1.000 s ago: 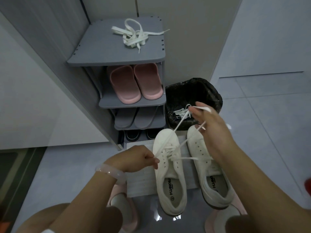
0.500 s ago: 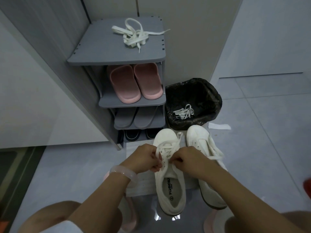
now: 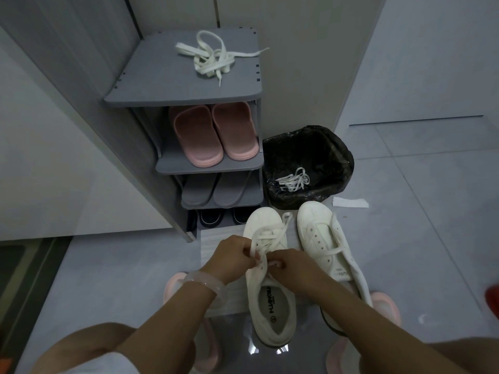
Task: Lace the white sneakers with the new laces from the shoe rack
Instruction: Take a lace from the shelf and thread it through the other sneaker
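Two white sneakers stand side by side on the floor in front of me. The left sneaker (image 3: 270, 300) has a white lace (image 3: 272, 234) threaded through its upper eyelets, with loops lying over the toe. My left hand (image 3: 232, 259) and my right hand (image 3: 290, 263) meet over its tongue, each pinching a part of that lace. The right sneaker (image 3: 324, 238) has a lace running loosely across it. A bundle of new white laces (image 3: 213, 59) lies on top of the grey shoe rack (image 3: 151, 85).
The rack's lower shelves hold pink slippers (image 3: 213, 133), grey slippers (image 3: 213, 191) and dark shoes. A black-lined bin (image 3: 310, 149) to the right of the rack contains old white laces (image 3: 293, 182). A paper strip (image 3: 349, 203) lies on the tiles. The sneakers rest on a pale mat (image 3: 216, 247).
My right hand came down from above the bin, where it held the lace stretched high, to the left sneaker's tongue. Both hands now sit close together on the lace.
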Motion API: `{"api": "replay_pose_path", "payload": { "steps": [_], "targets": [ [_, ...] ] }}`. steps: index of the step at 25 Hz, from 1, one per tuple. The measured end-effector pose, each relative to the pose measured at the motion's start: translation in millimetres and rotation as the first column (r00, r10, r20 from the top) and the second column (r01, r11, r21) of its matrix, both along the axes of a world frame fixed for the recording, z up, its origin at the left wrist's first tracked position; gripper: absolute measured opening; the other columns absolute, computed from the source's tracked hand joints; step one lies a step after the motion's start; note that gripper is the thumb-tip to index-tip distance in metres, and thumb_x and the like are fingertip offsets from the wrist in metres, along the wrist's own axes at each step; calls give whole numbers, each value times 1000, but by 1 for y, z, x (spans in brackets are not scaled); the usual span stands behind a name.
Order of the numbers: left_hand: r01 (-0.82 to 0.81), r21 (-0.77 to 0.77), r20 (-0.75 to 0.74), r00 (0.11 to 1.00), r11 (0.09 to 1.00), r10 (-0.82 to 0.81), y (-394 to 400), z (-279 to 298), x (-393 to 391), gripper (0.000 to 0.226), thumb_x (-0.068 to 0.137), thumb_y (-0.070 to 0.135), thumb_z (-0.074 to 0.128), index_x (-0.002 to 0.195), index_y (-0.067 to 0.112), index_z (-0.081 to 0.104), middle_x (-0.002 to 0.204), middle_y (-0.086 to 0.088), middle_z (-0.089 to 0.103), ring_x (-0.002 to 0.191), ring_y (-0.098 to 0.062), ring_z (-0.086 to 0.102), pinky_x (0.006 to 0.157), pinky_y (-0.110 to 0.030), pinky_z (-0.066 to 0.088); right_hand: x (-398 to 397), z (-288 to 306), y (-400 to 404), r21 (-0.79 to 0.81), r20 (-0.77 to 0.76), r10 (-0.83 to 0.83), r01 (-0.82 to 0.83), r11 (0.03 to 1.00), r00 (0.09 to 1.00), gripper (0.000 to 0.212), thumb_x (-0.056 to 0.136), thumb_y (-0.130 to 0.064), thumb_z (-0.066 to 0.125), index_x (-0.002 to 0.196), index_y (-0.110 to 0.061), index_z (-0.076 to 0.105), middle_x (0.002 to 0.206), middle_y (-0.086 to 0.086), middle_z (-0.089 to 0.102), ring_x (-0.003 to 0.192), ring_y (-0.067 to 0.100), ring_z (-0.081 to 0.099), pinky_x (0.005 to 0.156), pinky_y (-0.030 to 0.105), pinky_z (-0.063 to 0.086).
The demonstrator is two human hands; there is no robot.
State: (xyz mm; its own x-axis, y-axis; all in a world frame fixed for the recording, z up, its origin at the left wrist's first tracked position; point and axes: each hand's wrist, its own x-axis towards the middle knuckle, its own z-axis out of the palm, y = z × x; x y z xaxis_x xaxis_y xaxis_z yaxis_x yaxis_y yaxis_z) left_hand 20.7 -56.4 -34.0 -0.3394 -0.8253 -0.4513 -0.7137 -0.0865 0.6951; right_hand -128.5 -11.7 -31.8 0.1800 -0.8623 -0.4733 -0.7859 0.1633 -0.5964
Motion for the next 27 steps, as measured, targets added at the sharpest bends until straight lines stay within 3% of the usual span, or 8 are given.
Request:
{"api": "replay_pose_path", "payload": {
  "steps": [3,5,10,15,18,20,24,27],
  "targets": [
    [-142,91,-78,986,986,149,3,-3,-2,8,77,-1,68,79,6,67,62,4,55,59,-5,53,59,-17,48,0,-4,-2,45,99,-101,97,994,990,28,91,-28,55,117,-24,64,116,-2,65,92,10,56,80,22,41],
    [-201,138,-101,971,970,215,6,-2,-3,19,76,-4,68,73,11,58,58,2,53,55,-8,53,54,-17,49,0,-7,-1,58,136,-153,146,988,979,28,89,-29,58,116,-22,64,112,-2,66,88,6,52,78,20,39],
    [57,-128,34,998,990,-53,5,1,0,4,81,2,61,85,0,62,63,3,56,58,-8,57,55,-10,44,2,-15,-3,34,151,-228,225,974,962,20,89,-25,58,105,-21,69,70,-20,51,64,-2,47,66,14,39],
    [76,-203,92,994,976,-58,9,-1,1,19,83,4,61,71,13,48,64,2,57,62,-11,57,56,-10,42,1,-14,-5,85,141,-191,180,980,971,20,88,-27,60,105,-22,67,89,-7,59,80,8,54,76,21,43],
    [-80,-42,-11,997,996,79,8,0,1,19,83,7,62,79,15,45,76,-7,63,69,-19,63,61,-26,54,2,-12,-2,55,182,-204,197,979,962,9,88,-25,59,93,-24,66,90,-5,61,83,11,56,77,24,45],
    [-90,122,-85,991,988,101,9,4,0,27,81,17,68,93,17,43,83,1,60,72,-11,60,58,-18,49,4,-12,-2,28,167,-194,192,981,967,12,89,-20,56,81,-28,58,84,-2,59,78,13,55,71,23,43],
    [-28,67,-45,999,997,31,18,6,-3,43,79,22,69,108,15,38,88,8,53,74,0,51,54,-8,40,5,-18,-3,-73,130,-196,207,976,972,34,88,-16,57,64,-38,47,82,3,58,62,11,52,63,24,45],
    [-120,128,-45,991,985,127,13,6,-2,41,78,14,67,104,15,35,96,-7,58,70,-9,56,61,-19,51,4,-12,-1,-146,198,-286,317,937,938,34,86,-6,56,64,-31,53,83,10,62,65,20,57,66,33,53]
  ]
}}
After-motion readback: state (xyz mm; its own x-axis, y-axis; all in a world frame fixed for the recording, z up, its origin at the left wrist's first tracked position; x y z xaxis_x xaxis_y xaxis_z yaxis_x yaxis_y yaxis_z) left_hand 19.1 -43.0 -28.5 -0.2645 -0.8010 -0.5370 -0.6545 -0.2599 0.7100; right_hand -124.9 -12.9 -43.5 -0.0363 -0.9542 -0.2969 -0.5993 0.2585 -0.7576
